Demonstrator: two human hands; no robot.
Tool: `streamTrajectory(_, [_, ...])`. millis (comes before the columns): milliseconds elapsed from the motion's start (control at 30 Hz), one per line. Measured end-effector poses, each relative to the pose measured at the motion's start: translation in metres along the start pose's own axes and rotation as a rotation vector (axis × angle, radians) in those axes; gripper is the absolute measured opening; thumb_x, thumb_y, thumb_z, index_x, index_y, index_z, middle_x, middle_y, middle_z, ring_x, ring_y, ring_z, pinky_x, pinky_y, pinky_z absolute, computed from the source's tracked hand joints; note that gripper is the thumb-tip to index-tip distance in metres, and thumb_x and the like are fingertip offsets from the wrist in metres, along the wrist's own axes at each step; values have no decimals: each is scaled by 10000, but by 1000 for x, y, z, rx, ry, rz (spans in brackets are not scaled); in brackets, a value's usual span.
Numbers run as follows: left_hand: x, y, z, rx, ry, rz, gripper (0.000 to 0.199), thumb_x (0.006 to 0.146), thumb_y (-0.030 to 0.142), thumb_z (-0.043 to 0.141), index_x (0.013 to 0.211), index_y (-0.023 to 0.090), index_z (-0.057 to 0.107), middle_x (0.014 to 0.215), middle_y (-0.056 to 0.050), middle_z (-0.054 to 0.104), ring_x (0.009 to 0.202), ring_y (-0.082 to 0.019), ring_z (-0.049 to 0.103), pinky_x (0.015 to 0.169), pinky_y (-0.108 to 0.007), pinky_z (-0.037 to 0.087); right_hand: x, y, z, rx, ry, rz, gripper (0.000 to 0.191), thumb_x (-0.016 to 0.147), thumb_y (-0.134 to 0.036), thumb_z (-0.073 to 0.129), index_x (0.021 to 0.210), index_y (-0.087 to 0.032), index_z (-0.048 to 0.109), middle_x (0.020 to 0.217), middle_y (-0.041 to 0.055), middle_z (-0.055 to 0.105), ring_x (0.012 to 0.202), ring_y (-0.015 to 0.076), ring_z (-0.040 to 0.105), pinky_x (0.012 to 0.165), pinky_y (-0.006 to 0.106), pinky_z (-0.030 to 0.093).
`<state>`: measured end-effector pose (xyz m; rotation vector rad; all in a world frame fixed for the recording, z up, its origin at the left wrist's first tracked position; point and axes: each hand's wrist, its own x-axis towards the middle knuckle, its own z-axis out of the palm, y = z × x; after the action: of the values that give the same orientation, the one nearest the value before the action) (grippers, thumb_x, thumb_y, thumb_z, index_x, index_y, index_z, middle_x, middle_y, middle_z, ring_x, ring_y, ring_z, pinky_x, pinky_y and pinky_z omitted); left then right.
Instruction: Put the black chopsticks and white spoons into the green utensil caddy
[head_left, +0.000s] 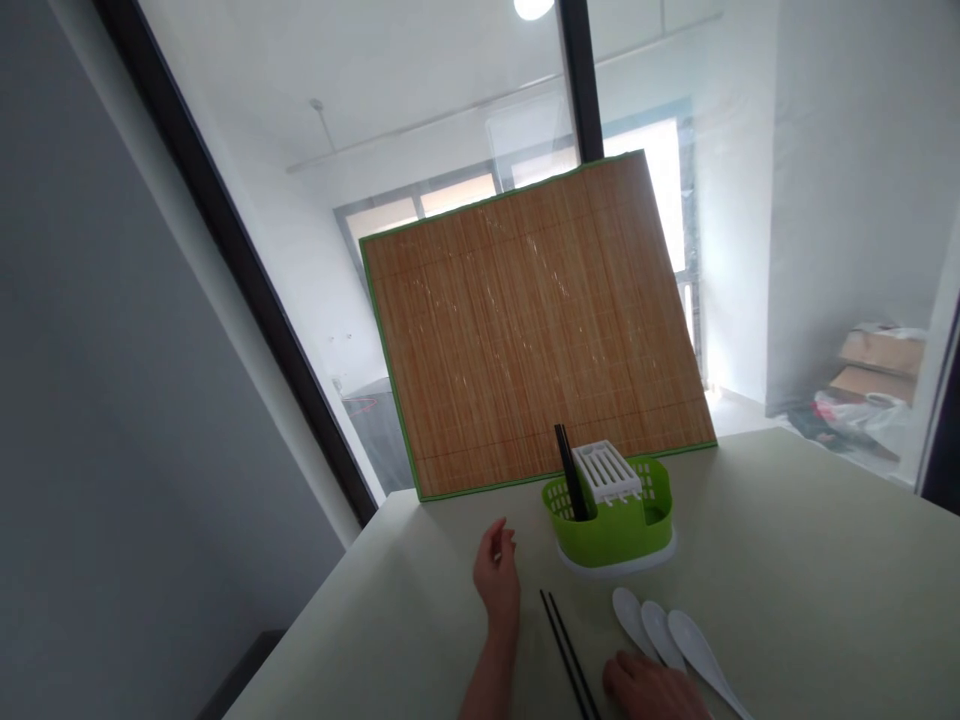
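Observation:
My left hand is held to the left of a green cutlery holder, its fingers loosely curled, the thumb apart and nothing between them. At the bottom edge, my right hand lies over the handles of white spoons, fingers bent down; what they grip is hidden. The left spoon, middle spoon and right spoon lie side by side, bowls pointing away from me. Between my hands lies a pair of black chopsticks. More black chopsticks stand upright in the holder's left compartment.
A white slotted rack with small hooks sits across the holder's middle, and a white base is under it. Behind, a bamboo mat with green edging leans against the glass. The pale table extends to the right.

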<state>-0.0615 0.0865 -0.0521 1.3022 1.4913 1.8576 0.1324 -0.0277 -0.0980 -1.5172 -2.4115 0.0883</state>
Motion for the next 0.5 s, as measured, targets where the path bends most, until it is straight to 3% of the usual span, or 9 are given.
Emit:
streamTrajectory(67, [-20, -11, -18, 34, 67, -47, 418, 764, 478, 548, 1023, 159, 630, 852, -77, 658, 719, -171, 624, 686, -318, 514, 3, -10, 3, -107, 10, -7, 108, 740, -296, 620, 807, -212, 623, 796, 56, 687, 663, 233, 656, 463, 246, 382])
streamTrajectory(167, [-34, -16, -28, 82, 112, -74, 420, 763, 487, 539, 1019, 167, 629, 815, -59, 652, 633, -152, 600, 618, -296, 497, 8, -30, 1, -177, -14, 40, 280, 656, -342, 689, 873, -177, 626, 831, 99, 671, 669, 270, 648, 487, 288, 413])
streamTrajectory(300, [-35, -12, -25, 93, 63, -34, 421, 782, 494, 517, 1026, 167, 621, 837, -59, 652, 635, -142, 588, 605, -274, 486, 21, -45, -6, -198, -56, 114, 223, 643, -112, 642, 863, -153, 634, 813, 120, 668, 694, 252, 649, 548, 286, 426])
streamTrajectory(400, [-35, -12, -22, 93, 34, -38, 419, 778, 494, 520, 1016, 165, 626, 847, -61, 650, 623, -137, 579, 592, -269, 483, 31, -39, -9, -193, -112, 90, 276, 671, 49, 502, 803, -148, 645, 782, 122, 682, 725, 249, 662, 571, 284, 423])
streamTrajectory(500, [-34, -14, -24, 61, 40, -59, 444, 762, 519, 525, 1009, 166, 633, 834, -57, 649, 597, -131, 567, 572, -270, 483, 35, -27, -9, -162, -113, 56, 312, 671, 75, 451, 800, -132, 646, 811, 141, 689, 747, 272, 664, 580, 305, 425])
